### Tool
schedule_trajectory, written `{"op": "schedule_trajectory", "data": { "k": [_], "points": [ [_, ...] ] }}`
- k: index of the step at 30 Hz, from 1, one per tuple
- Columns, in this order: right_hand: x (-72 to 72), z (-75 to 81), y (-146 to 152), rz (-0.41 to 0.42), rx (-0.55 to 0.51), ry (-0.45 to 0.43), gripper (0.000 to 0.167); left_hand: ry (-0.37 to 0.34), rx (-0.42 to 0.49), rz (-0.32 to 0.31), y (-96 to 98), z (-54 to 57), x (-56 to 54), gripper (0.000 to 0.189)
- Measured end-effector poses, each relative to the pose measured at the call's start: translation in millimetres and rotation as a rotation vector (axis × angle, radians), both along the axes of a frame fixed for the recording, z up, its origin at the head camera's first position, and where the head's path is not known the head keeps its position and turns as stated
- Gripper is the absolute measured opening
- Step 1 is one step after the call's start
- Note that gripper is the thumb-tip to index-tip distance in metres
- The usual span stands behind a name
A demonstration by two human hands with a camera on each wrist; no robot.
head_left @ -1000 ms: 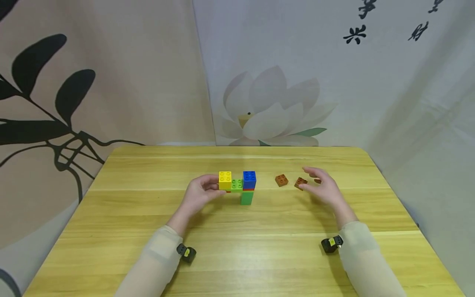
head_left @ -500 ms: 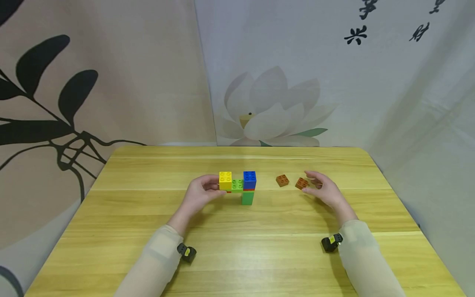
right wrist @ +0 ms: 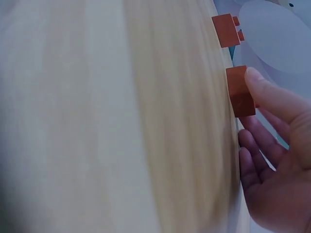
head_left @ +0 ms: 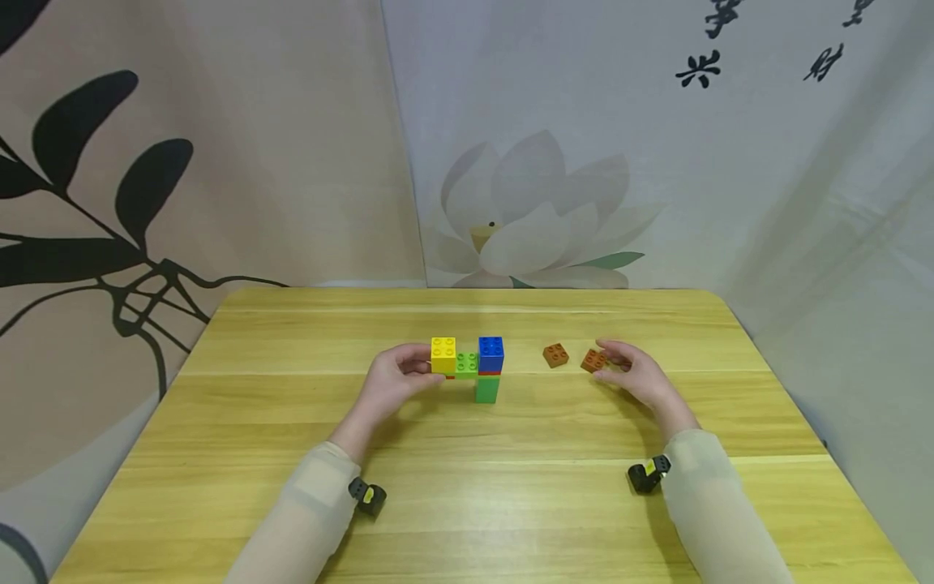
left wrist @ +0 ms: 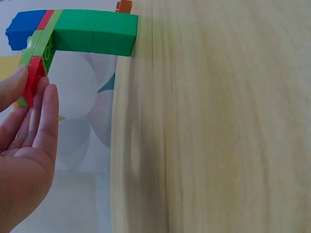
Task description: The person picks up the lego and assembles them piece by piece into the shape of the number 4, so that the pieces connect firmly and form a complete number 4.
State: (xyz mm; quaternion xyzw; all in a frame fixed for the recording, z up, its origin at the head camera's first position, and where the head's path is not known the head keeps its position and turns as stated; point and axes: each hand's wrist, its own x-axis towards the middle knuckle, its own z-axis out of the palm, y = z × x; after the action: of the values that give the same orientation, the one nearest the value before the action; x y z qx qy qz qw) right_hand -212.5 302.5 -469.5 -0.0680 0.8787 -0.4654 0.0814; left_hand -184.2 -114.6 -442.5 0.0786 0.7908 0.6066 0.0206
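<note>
My left hand (head_left: 394, 380) grips the left end of a toy brick build, its thumb on the near side. That end carries a yellow brick (head_left: 443, 354) on top and a red brick (left wrist: 34, 81) below. A light green brick (head_left: 466, 363) bridges across to a green column (left wrist: 95, 31), which stands on the table, with a blue brick (head_left: 490, 354) topping that side. To the right, my right hand (head_left: 642, 377) pinches a brown brick (right wrist: 240, 91); its thumb lies on the near face, and the other fingers are partly hidden behind.
Left of the pinched brick, another brown brick (head_left: 555, 355) lies on the wooden table (head_left: 467, 487), studs up. Behind the table's far edge hangs a printed cloth backdrop (head_left: 540, 219). Each wrist wears a small black camera (head_left: 368, 497).
My right thumb and fingers have drawn in around the brown brick. A brown patch seen between those fingers earlier is out of sight. The left hand and the build keep their place.
</note>
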Motion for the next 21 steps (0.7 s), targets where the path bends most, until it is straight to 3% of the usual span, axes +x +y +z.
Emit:
{"op": "schedule_trajectory", "data": {
  "k": [11,21],
  "points": [
    [-3.2,-3.0,-5.9,-0.086,0.086,-0.004,0.049,0.007,0.008,-0.004,-0.6,2.3,0.5,0.041],
    [3.2,1.2,-4.1,-0.09,0.033,-0.011,0.048,0.015,-0.001,-0.009,-0.8,1.2,0.0,0.04]
  ]
}}
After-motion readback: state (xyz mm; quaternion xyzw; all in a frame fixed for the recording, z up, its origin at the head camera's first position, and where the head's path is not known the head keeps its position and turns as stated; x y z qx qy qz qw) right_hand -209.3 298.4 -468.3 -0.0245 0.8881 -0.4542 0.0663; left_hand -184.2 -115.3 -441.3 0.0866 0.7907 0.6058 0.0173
